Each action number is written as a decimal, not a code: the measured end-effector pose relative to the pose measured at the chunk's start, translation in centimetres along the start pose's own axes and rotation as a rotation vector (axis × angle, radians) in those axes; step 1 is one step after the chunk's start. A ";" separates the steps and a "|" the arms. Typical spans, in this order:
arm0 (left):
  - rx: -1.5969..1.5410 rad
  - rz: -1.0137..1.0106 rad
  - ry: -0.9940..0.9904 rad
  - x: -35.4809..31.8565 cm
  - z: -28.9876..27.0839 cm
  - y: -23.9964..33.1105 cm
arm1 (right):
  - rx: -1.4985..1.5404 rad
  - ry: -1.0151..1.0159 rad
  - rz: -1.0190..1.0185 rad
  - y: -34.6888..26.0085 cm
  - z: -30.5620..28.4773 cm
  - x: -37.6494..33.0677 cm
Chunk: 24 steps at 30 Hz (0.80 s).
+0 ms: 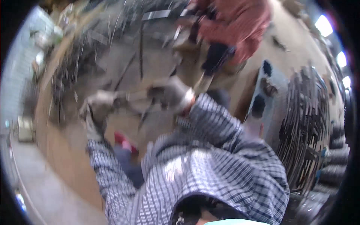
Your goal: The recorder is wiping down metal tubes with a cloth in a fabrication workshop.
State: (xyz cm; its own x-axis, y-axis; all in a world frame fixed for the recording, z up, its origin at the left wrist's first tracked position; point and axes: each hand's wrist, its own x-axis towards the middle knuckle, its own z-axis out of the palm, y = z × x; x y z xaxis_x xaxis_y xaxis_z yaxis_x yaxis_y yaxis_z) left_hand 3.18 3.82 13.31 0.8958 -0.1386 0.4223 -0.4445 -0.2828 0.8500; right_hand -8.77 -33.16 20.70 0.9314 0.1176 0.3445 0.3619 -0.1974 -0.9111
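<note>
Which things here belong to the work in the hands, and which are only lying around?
In hand:
- left hand, gloved, gripping one end of a thin metal rod
- right hand, gloved, gripping the same rod; the picture is blurred

Lying about:
- stack of dark metal strips at right
- loose metal rods on the floor
- another person in a red top beyond

grey gloves (98, 105), blue-white checked sleeves (225, 150), red-brown co-worker's top (240, 22).
</note>
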 end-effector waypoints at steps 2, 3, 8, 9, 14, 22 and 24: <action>0.686 0.743 -0.029 -1.7 -3.0 -0.8 | -0.211 -0.075 -0.103 -0.5 0.4 2.5; 0.524 -0.103 -0.243 -3.1 -2.2 1.5 | -0.240 -0.047 -0.184 2.3 0.0 2.7; -0.490 -0.610 0.301 -4.5 -6.1 9.5 | -0.186 -0.143 0.304 0.8 1.6 5.5; -0.280 -0.704 0.156 -4.8 -8.4 7.6 | -0.213 -0.155 0.202 1.0 1.0 5.7; 0.651 -0.050 0.123 -2.8 -1.5 11.6 | -0.535 -0.218 -0.165 1.0 4.2 6.5; 0.314 0.131 -0.210 -4.8 7.5 13.4 | -0.559 -0.268 0.022 -0.5 5.3 5.1; 0.439 0.154 -0.176 -4.6 8.2 12.4 | -0.568 -0.235 0.003 0.0 5.2 5.8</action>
State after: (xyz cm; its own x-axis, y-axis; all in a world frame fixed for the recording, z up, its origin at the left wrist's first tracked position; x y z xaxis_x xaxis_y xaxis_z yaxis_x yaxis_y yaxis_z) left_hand -6.44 -6.82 19.36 0.8234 -0.3572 0.4409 -0.5627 -0.6141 0.5533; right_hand -3.60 -27.45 21.49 0.9223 0.3147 0.2241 0.3837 -0.6782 -0.6268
